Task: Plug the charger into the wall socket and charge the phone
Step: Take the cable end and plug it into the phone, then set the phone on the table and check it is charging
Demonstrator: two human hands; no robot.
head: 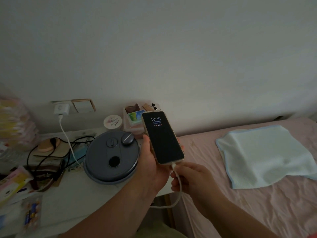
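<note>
A white charger [61, 109] sits plugged into the wall socket [56, 102] at the left, above the bedside table. Its white cable [68, 141] runs down over the table, behind the grey round appliance, and loops up to the phone [163, 137]. My left hand [151, 162] holds the phone upright by its lower edge; the screen shows 10:10. My right hand [190, 177] pinches the cable just below the connector [173, 166], which is seated in the phone's bottom port.
A grey round lidded appliance [111, 155] stands on the white bedside table [77, 191], with tangled black cords [51, 152], a white jar [112, 122] and a tissue box [135, 117]. A light switch [83, 105] is next to the socket. A pale blue towel [267, 157] lies on the pink bed [257, 203].
</note>
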